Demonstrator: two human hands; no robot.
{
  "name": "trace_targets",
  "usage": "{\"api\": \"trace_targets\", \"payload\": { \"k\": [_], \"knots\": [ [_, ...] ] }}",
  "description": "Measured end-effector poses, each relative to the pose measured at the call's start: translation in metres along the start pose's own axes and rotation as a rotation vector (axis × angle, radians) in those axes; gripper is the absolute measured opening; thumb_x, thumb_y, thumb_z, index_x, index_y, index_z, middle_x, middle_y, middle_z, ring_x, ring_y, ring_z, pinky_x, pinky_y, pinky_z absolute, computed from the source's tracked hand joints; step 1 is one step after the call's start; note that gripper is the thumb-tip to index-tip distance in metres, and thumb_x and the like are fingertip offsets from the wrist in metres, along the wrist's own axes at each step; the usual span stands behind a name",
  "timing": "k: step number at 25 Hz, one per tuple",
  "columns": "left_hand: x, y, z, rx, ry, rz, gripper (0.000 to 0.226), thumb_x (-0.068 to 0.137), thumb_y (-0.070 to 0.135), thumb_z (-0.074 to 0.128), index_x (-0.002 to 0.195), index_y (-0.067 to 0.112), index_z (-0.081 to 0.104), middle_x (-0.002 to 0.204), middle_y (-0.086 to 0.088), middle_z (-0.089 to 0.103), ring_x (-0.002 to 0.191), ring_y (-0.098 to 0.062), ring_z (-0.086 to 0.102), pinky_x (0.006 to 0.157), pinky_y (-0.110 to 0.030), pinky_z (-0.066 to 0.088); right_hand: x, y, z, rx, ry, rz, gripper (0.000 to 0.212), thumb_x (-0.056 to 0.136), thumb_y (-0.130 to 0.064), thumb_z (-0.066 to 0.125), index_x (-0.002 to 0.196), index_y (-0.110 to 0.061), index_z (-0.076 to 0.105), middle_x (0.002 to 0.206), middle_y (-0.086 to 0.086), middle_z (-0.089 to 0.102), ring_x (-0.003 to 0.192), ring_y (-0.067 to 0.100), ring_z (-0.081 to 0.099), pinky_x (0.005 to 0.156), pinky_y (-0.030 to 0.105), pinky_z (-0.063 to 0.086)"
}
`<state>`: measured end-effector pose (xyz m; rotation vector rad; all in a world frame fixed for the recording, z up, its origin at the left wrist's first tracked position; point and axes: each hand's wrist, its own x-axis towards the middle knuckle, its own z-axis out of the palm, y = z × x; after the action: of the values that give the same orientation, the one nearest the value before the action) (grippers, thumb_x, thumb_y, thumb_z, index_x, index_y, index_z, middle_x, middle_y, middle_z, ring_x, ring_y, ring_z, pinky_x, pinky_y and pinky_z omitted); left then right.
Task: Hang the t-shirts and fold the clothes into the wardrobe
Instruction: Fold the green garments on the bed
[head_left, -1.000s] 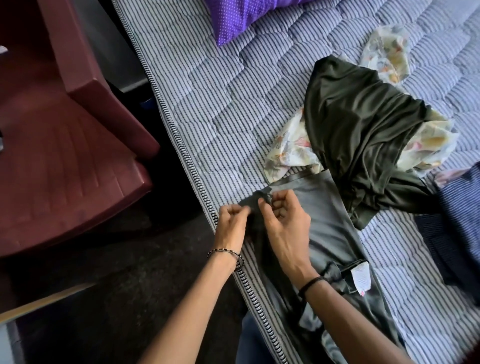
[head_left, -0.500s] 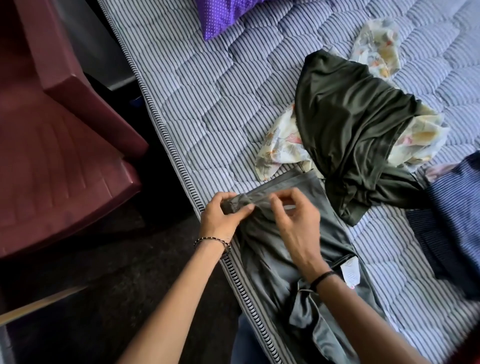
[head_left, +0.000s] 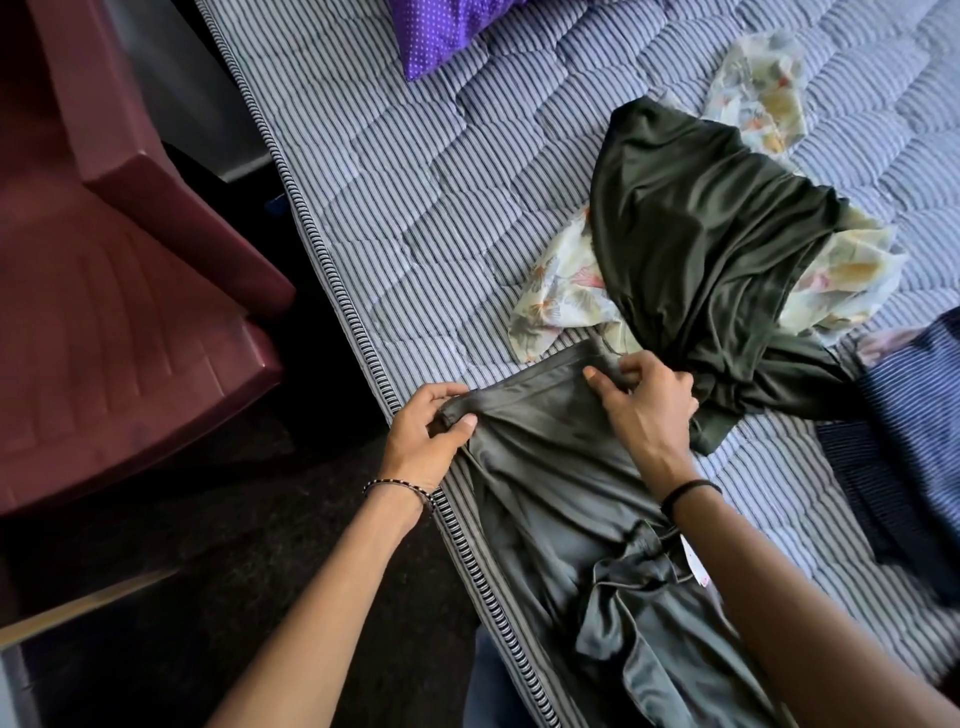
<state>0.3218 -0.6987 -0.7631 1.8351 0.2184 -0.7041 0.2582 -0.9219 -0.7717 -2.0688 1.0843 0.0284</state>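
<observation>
Grey satin garment (head_left: 545, 467) lay at lower centre along the mattress (head_left: 363, 208) edge, its top hem pinched between the fingers of the left hand (head_left: 421, 441) and the right hand (head_left: 644, 410). Slippery cloth trailing off the side could likely slide floorward if either pinch loosened.

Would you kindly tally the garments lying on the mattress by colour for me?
Grey garment: 1
Dark green garment: 1
Pale floral garment: 1
Navy striped garment: 1
Total: 4
A pinkish scrap beside the navy one is too hidden to count.
</observation>
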Motion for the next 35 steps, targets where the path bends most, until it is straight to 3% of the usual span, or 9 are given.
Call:
{"api": "trace_targets", "payload": {
  "k": [5, 9, 13, 18, 21, 24, 28, 30, 35],
  "knots": [
    [0.0, 0.01, -0.008, -0.026, 0.013, 0.034, 0.025, 0.087, -0.001, 0.069, 0.095, 0.023, 0.064, 0.094, 0.007, 0.073, 0.08, -0.008, 0.065, 0.067, -0.021, 0.055, 0.019, 0.001, -0.015, 0.103, 0.168, -0.187, 0.019, 0.091, -0.033, 0.075, 0.091, -0.016, 0.066, 0.066, -0.005, 0.054, 0.063, 0.018, 0.052, 0.066, 0.038, 0.047],
    [0.011, 0.01, -0.002, 0.157, 0.141, 0.105, 0.025, 0.084, 0.007, 0.075, 0.087, 0.028, 0.061, 0.088, 0.005, 0.07, 0.068, -0.01, 0.06, 0.07, -0.032, 0.055, 0.027, -0.002, -0.018, 0.118, 0.1, -0.277, 0.009, 0.095, -0.018, 0.069, 0.104, -0.015, 0.068, 0.087, 0.001, 0.067, 0.068, 0.01, 0.065, 0.071, 0.024, 0.054],
    [0.012, 0.009, 0.007, 0.26, 0.216, 0.084, 0.026, 0.08, 0.023, 0.08, 0.094, 0.029, 0.059, 0.096, 0.004, 0.067, 0.084, -0.019, 0.066, 0.079, -0.038, 0.057, 0.021, 0.003, -0.026, 0.086, 0.093, -0.301, 0.019, 0.092, -0.013, 0.072, 0.109, -0.012, 0.064, 0.113, 0.001, 0.061, 0.069, -0.005, 0.06, 0.072, 0.003, 0.041],
    [-0.015, 0.017, 0.017, 0.732, 0.397, 0.234, 0.045, 0.08, 0.032, 0.076, 0.117, 0.018, 0.053, 0.123, -0.003, 0.055, 0.115, -0.025, 0.054, 0.091, -0.043, 0.046, -0.008, 0.021, -0.035, 0.11, 0.074, -0.245, 0.018, 0.09, -0.015, 0.075, 0.106, -0.011, 0.066, 0.106, 0.002, 0.067, 0.067, -0.004, 0.058, 0.066, 0.003, 0.041],
    [-0.042, 0.017, 0.027, 0.988, 0.496, 0.334, 0.043, 0.075, 0.025, 0.073, 0.114, 0.019, 0.056, 0.12, -0.004, 0.057, 0.118, -0.027, 0.05, 0.09, -0.045, 0.04, -0.033, 0.033, -0.043, 0.172, 0.055, -0.197, 0.016, 0.091, -0.014, 0.075, 0.104, -0.015, 0.066, 0.1, -0.003, 0.069, 0.068, -0.002, 0.057, 0.065, 0.005, 0.042],
    [-0.079, 0.003, 0.041, 0.993, 0.336, 0.675, 0.032, 0.071, 0.014, 0.07, 0.102, 0.022, 0.064, 0.112, 0.002, 0.064, 0.115, -0.022, 0.055, 0.09, -0.039, 0.039, -0.063, 0.056, -0.056, 0.183, 0.063, -0.173, 0.015, 0.09, -0.017, 0.075, 0.101, -0.019, 0.066, 0.095, -0.009, 0.071, 0.071, 0.003, 0.059, 0.067, 0.009, 0.044],
    [-0.134, -0.037, 0.073, 0.953, -0.226, 1.067, 0.025, 0.086, 0.018, 0.063, 0.109, 0.019, 0.072, 0.127, 0.001, 0.066, 0.125, -0.017, 0.057, 0.099, -0.037, 0.045, -0.101, 0.09, -0.073, 0.191, 0.013, -0.128, 0.009, 0.088, -0.017, 0.078, 0.092, -0.016, 0.07, 0.086, -0.013, 0.072, 0.07, 0.006, 0.061, 0.07, 0.024, 0.049],
    [-0.159, -0.06, 0.083, 1.025, -0.342, 0.933, 0.038, 0.092, 0.036, 0.054, 0.125, 0.02, 0.063, 0.139, -0.001, 0.057, 0.127, -0.018, 0.055, 0.097, -0.037, 0.05, -0.121, 0.109, -0.08, 0.126, -0.006, -0.158, 0.011, 0.086, -0.019, 0.081, 0.087, -0.017, 0.07, 0.084, -0.012, 0.07, 0.072, 0.009, 0.062, 0.068, 0.023, 0.046],
    [-0.177, -0.058, 0.094, 0.852, -0.104, 0.285, 0.075, 0.08, 0.061, 0.067, 0.131, 0.012, 0.045, 0.126, -0.009, 0.055, 0.117, -0.027, 0.055, 0.091, -0.038, 0.048, -0.157, 0.17, -0.093, -0.002, 0.101, -0.076, 0.027, 0.084, -0.039, 0.082, 0.1, -0.024, 0.067, 0.1, -0.005, 0.062, 0.098, 0.021, 0.056, 0.086, 0.036, 0.045]
  ]
}}
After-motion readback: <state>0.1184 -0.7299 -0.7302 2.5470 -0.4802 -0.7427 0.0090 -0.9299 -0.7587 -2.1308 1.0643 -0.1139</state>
